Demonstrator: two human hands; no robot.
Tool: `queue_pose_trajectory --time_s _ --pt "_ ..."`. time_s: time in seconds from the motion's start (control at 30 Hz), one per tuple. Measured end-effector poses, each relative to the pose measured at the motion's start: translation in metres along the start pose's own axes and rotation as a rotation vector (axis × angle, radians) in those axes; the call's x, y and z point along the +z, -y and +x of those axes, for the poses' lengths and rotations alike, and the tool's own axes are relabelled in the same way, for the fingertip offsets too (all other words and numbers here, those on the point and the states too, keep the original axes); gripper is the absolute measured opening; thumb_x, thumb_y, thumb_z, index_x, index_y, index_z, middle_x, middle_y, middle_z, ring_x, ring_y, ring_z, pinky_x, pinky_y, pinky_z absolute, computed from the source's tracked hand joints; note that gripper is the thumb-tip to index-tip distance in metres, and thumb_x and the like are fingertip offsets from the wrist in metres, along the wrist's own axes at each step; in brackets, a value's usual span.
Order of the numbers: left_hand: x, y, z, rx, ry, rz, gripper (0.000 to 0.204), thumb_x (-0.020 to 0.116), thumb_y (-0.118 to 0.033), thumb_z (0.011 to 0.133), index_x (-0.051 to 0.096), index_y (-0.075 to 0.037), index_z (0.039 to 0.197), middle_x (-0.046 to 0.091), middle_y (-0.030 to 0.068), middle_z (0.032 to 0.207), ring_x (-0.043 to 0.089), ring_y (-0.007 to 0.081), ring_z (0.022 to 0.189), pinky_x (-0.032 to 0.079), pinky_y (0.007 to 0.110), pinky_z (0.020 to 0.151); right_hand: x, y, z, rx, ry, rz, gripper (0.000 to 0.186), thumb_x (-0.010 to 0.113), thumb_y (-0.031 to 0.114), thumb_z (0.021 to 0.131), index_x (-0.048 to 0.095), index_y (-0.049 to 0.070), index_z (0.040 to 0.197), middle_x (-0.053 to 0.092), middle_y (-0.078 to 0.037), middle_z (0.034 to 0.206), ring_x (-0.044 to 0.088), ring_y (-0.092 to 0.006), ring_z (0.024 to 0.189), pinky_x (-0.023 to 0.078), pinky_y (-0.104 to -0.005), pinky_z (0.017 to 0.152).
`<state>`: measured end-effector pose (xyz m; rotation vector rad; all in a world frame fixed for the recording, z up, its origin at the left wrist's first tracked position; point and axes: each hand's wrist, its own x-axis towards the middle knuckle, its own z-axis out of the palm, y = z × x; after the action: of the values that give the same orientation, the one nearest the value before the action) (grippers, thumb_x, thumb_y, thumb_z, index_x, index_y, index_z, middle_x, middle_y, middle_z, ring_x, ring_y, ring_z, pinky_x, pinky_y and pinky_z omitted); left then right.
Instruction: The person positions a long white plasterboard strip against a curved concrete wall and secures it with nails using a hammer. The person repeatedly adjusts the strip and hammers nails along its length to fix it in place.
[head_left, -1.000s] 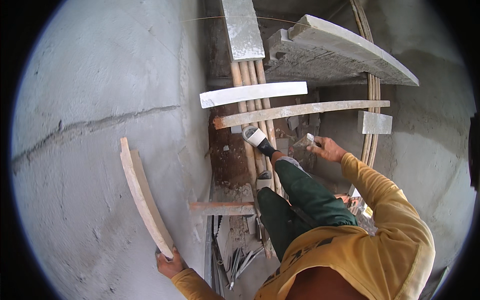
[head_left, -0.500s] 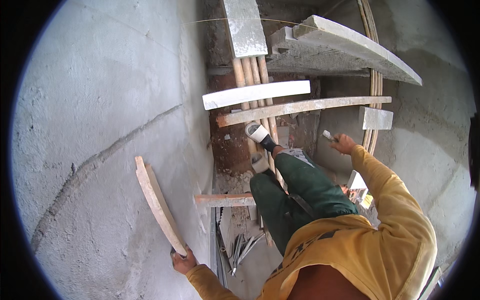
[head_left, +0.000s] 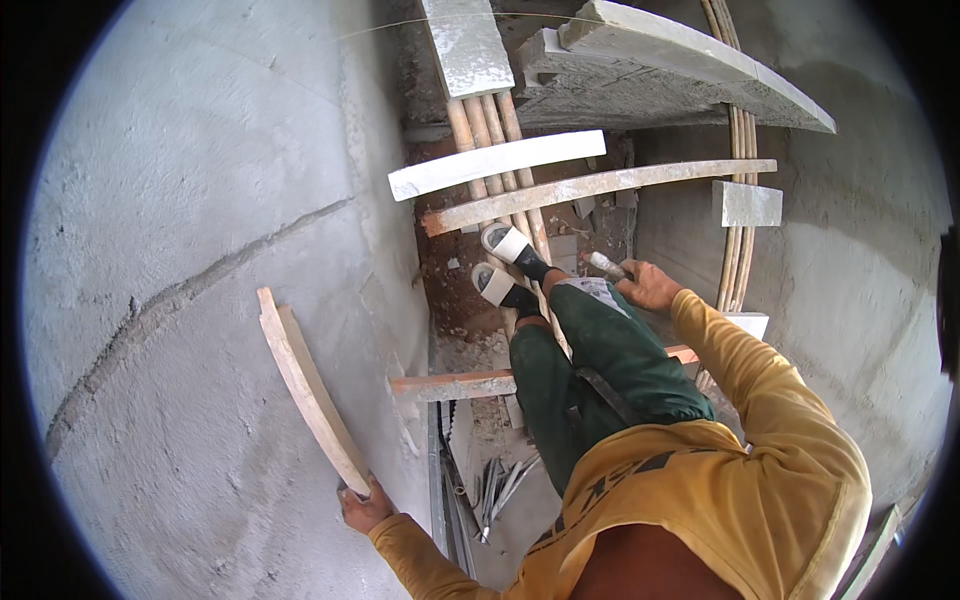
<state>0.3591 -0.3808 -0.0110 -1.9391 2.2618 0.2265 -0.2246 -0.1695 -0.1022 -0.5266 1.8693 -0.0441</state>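
My left hand (head_left: 365,505) grips the lower end of a pale wooden plank (head_left: 308,385), which slants upward beside the plastered left wall. My right hand (head_left: 650,285) is closed on a small whitish tool (head_left: 606,264), held out over the gap to the right of my legs; the tool's shape is partly hidden. Both my sandalled feet (head_left: 508,246) rest on a bundle of bamboo poles (head_left: 532,227). A dusty cross board (head_left: 610,185) and a white board (head_left: 535,147) lie across those poles just beyond my feet.
Concrete blocks (head_left: 468,55) and a long concrete slab (head_left: 680,62) are at the far end. A second pole bundle (head_left: 735,255) runs along the right, carrying a short board (head_left: 745,204). A reddish bar (head_left: 440,388) crosses below me. Metal strips (head_left: 490,500) lie under it, amid rubble.
My left foot has stepped forward along the poles beside the right one. My left hand and plank have shifted slightly right; my right hand with the tool has moved a little around the same spot.
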Motion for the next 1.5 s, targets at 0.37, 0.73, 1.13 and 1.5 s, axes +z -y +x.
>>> queue_pose_trajectory --time_s 0.37,0.73,1.13,1.5 --pt "0.053 -0.068 -0.027 -0.164 0.162 -0.267 0.039 0.079 -0.034 0.069 0.067 0.0 0.085 0.064 0.0148 0.072 0.061 0.0304 0.063 0.048 0.04 0.061 0.067 0.039 -0.032 -0.344 0.188 -0.155 0.043 0.057 0.042 0.087 0.063 0.007 0.111 0.066 -0.026 0.099 0.063 -0.0414 0.097 0.048 -0.0483 0.087" --pt "0.102 -0.206 -0.024 -0.074 0.463 -0.305 0.043 0.077 -0.037 0.072 0.067 0.004 0.082 0.067 0.0214 0.077 0.066 0.0334 0.071 0.05 0.042 0.068 0.101 0.053 -0.038 -0.489 0.59 -0.065 0.047 0.056 0.041 0.09 0.057 0.014 0.129 0.066 -0.023 0.104 0.063 -0.0399 0.099 0.048 -0.0481 0.088" --pt "0.13 -0.246 -0.014 -0.416 0.782 -0.439 0.044 0.075 -0.036 0.072 0.069 0.004 0.09 0.068 0.0199 0.078 0.066 0.0277 0.072 0.051 0.039 0.067 -0.023 0.052 0.114 -0.244 -0.001 0.624 0.044 0.058 0.036 0.092 0.055 -0.001 0.114 0.062 -0.026 0.083 0.062 -0.0429 0.077 0.05 -0.0452 0.075" --pt "0.201 -0.182 -0.088 -0.481 0.813 -0.311 0.047 0.077 -0.04 0.068 0.064 0.003 0.079 0.063 0.0169 0.066 0.061 0.0267 0.059 0.046 0.041 0.056 -0.075 0.107 0.499 -0.21 -0.607 0.214 0.046 0.065 0.037 0.084 0.064 -0.006 0.099 0.065 -0.031 0.102 0.062 -0.0457 0.101 0.05 -0.0475 0.087"
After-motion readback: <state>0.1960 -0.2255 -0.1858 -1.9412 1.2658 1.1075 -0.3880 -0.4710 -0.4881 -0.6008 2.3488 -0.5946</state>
